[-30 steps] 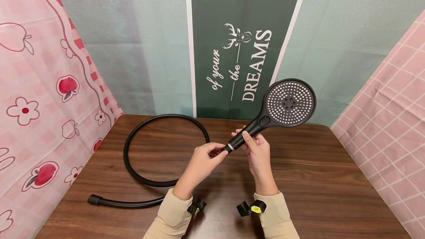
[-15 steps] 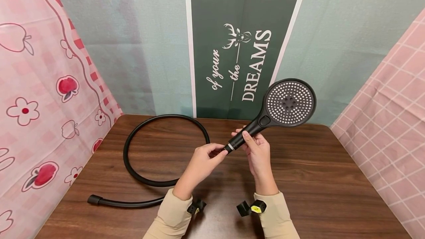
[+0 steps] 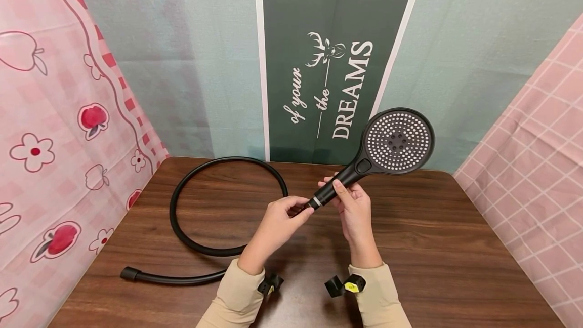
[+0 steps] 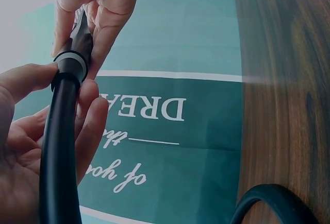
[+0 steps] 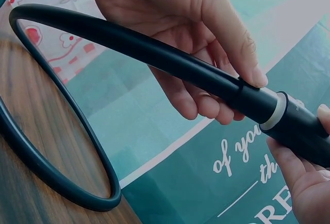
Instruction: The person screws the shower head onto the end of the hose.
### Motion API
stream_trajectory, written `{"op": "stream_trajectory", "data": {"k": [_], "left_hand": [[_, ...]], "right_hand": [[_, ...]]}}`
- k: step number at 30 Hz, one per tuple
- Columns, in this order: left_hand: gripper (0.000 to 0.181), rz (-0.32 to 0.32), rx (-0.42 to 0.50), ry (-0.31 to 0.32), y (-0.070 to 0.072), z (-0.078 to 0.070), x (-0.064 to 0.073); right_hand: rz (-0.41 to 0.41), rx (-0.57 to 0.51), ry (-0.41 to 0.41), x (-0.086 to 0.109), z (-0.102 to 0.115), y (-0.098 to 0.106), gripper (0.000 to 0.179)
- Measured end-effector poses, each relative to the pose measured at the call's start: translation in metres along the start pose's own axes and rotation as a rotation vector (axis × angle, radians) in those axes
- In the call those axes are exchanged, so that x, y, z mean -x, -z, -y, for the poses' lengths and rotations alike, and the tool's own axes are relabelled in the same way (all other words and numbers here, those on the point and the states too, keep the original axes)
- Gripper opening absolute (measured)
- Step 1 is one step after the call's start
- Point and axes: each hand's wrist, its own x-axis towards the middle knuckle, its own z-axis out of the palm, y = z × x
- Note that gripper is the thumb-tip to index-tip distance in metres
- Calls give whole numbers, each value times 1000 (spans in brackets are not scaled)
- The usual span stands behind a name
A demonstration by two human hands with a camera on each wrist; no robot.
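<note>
A black shower head with a round face of white nozzles tilts up to the right above the table. My right hand grips its handle, thumb on the front. At the handle's lower end my left hand pinches the collar of a black shower hose between thumb and fingers. A pale ring shows between collar and handle in the right wrist view. From the left hand the hose runs down toward the wrist, and its loop lies on the table to the left.
The hose's other end, a black fitting, lies on the wooden table at the front left. Behind the table hangs a green curtain with white lettering. Pink cloths flank the left and right sides.
</note>
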Motion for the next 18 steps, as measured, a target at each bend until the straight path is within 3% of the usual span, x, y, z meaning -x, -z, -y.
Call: {"op": "stream_trajectory", "data": {"k": [18], "left_hand": [[26,21,28,33,3,-2,-1]], "right_hand": [[-2,2,-6,0,1,-1,11]]}}
